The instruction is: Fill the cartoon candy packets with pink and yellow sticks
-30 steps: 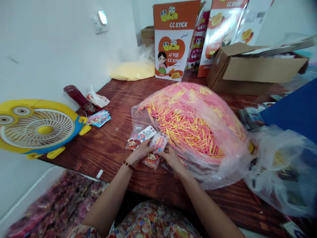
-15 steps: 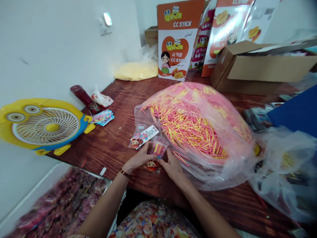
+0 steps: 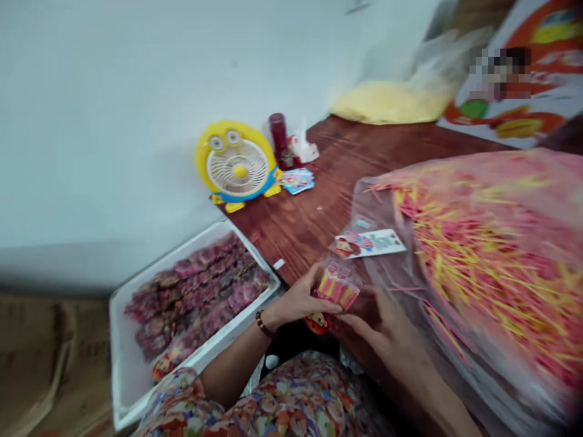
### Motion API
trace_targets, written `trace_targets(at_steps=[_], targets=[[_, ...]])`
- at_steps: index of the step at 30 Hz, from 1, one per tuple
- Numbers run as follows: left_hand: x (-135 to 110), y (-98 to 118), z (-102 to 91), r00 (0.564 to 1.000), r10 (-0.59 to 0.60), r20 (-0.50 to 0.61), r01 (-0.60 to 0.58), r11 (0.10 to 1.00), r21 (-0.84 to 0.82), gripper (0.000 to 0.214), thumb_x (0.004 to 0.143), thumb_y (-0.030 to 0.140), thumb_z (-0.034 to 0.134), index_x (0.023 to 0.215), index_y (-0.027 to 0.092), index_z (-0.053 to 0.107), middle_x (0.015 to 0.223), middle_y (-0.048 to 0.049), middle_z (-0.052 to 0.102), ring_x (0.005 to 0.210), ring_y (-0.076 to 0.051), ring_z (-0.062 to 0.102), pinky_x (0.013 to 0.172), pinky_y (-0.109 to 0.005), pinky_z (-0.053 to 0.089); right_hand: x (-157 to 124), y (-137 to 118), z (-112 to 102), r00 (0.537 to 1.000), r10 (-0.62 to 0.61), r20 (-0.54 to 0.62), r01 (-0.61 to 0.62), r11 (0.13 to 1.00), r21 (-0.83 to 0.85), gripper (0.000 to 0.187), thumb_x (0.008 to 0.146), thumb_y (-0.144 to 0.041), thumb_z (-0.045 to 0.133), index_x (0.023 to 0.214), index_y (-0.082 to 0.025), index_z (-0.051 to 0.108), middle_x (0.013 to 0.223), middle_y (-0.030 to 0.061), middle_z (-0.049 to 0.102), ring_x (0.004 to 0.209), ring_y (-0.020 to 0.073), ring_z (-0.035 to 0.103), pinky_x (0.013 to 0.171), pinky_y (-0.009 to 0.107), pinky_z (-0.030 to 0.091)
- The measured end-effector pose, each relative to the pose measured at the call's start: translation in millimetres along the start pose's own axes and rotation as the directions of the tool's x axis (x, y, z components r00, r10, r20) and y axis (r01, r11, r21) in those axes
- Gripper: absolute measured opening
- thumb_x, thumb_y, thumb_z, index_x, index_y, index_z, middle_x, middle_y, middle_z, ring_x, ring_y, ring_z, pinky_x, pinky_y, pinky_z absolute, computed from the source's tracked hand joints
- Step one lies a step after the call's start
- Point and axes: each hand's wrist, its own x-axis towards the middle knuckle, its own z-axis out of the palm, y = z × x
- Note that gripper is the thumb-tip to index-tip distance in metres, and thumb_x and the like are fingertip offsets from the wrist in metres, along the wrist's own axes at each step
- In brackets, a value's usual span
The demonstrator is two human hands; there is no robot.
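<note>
My left hand (image 3: 298, 298) is closed on a small clear packet (image 3: 337, 286) of pink and yellow candy sticks, held low over the table's front edge. A round cartoon face (image 3: 317, 323) shows just below those fingers. My right hand (image 3: 389, 331) is beside the packet, its thumb at the lower edge and its fingers spread apart from the thumb; it is somewhat blurred. Behind the packet lies a white printed card (image 3: 378, 243) with a cartoon. To the right, a large clear bag (image 3: 492, 261) spills over with loose pink and yellow sticks.
On the left stands a white foam box (image 3: 119, 364) with rows of filled packets (image 3: 195, 285). A yellow cartoon fan (image 3: 240, 170), a dark red bottle (image 3: 277, 136) and small colourful sachets (image 3: 297, 180) are along the wall. A yellow bag (image 3: 387, 103) and printed carton (image 3: 514, 109) sit behind.
My view has swung left and down, bringing the foam box into sight. The packet has come along in my left hand, and my right hand's fingers have spread from it.
</note>
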Motion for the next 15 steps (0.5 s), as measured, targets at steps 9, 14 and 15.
trace_targets(at_steps=[9,14,15], targets=[[-86,-15,-109.8,0.955,0.034,-0.295,0.035,0.974,0.225,0.073,0.072,0.031,0.081,0.135,0.018,0.047,0.133,-0.0095,0.056,0.125,-0.027,0.051,0.107,-0.038,0.039,58,-22,95,0.918,-0.127,0.374,0.154,0.987,-0.042,0.054,0.081,-0.045,0.067,0.13,-0.024,0.053,0.108,0.0086,0.07,0.076,0.0204,0.066,0.068,0.034,0.054],[-107,-46,-194.1,0.803,0.071,-0.591,0.173,0.922,0.347,0.064,0.07,0.029,0.079,0.125,0.014,0.049,0.118,-0.0074,0.059,0.111,-0.023,0.055,0.099,-0.034,0.043,66,-14,137,0.841,-0.154,0.519,0.247,0.962,-0.113,0.029,0.088,-0.038,0.055,0.114,-0.025,0.061,0.106,0.0076,0.069,0.075,0.019,0.066,0.071,0.034,0.053],[-109,-52,-212.1,0.781,0.094,-0.618,0.171,0.919,0.355,0.063,0.069,0.029,0.079,0.123,0.014,0.049,0.117,-0.0068,0.059,0.109,-0.022,0.055,0.098,-0.033,0.043,63,-10,140,0.833,-0.14,0.535,0.243,0.962,-0.127,0.028,0.089,-0.037,0.054,0.114,-0.025,0.061,0.106,0.0073,0.069,0.076,0.019,0.066,0.072,0.034,0.054]])
